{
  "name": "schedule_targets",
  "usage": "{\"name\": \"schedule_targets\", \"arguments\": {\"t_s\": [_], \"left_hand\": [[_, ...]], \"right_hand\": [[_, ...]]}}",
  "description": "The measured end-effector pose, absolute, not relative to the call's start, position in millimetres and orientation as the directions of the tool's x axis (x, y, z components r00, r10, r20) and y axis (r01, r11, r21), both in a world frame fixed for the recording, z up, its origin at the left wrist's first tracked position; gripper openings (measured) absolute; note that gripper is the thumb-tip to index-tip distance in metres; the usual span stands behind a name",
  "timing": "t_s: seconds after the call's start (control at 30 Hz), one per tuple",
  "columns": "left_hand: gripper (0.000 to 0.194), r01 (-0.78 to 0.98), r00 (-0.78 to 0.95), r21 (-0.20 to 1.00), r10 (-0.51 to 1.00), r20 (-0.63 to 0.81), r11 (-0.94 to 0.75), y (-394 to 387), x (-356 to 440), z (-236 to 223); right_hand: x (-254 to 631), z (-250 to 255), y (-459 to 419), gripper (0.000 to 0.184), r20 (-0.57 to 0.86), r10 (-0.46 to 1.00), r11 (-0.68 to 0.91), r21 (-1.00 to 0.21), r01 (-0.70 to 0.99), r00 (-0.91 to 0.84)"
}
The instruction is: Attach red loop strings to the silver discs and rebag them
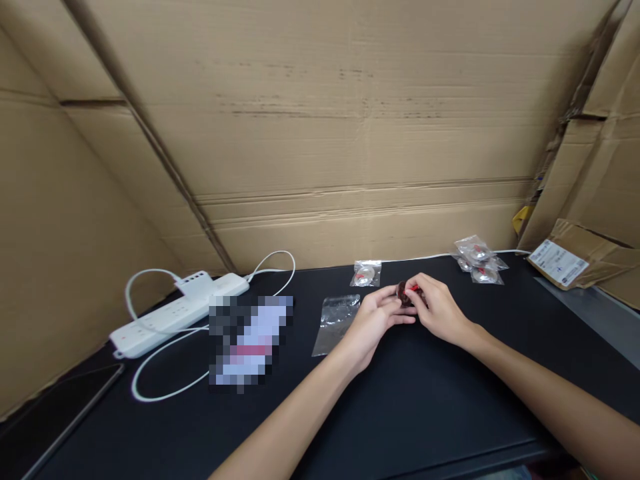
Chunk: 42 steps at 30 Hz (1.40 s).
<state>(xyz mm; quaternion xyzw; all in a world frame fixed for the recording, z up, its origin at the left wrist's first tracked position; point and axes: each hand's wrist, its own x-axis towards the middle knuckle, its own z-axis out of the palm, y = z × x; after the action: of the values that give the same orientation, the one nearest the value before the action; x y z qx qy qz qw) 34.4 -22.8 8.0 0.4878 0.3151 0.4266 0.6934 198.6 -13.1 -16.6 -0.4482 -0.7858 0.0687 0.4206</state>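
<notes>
Near the middle of the table, my left hand (374, 321) holds a small, round, dark brown thing with a shiny rim (401, 293) by its edge, fingers closed around it. My right hand (439, 310) pinches a small red piece (414, 289) against the round thing's face. Fingers partly cover both, so their exact kind cannot be made out. Beside my left wrist lies a flat clear plastic bag (336, 323). Just behind my hands is another clear bag (366, 273) containing a silvery disc and something red.
Several similar bagged discs (479, 259) are piled at the back right, near a labelled cardboard package (567, 257). A white power strip (175, 313) with looping white cables stands left, by a pixelated patch (255, 340). A dark flat device (65, 417) lies front left. Cardboard walls (350, 133) enclose the table.
</notes>
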Motion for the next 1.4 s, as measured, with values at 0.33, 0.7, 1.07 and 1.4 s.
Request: {"name": "schedule_targets", "arguments": {"t_s": [0.33, 0.7, 1.07, 1.4], "left_hand": [[0.038, -0.296, 0.485, 0.949, 0.873, 0.048, 0.112, -24, 36, 7], [0.019, -0.152, 0.414, 0.987, 0.904, 0.107, -0.047, -13, 30, -7], [0.015, -0.152, 0.254, 0.988, 0.967, 0.026, 0.013, -9, 29, -7], [0.015, -0.132, 0.260, 0.991, 0.966, 0.002, 0.034, -6, 25, -5]], "right_hand": [[198, -20, -11, 0.012, 0.613, 0.743, 0.611, -0.458, 0.646, -0.268], [193, -19, -19, 0.012, 0.608, 0.730, 0.635, -0.435, 0.639, -0.312], [194, -17, -18, 0.011, 0.567, 0.784, 0.602, -0.594, 0.533, -0.253], [193, -17, -18, 0.006, 0.489, 0.814, 0.580, -0.704, 0.410, -0.312]]}}
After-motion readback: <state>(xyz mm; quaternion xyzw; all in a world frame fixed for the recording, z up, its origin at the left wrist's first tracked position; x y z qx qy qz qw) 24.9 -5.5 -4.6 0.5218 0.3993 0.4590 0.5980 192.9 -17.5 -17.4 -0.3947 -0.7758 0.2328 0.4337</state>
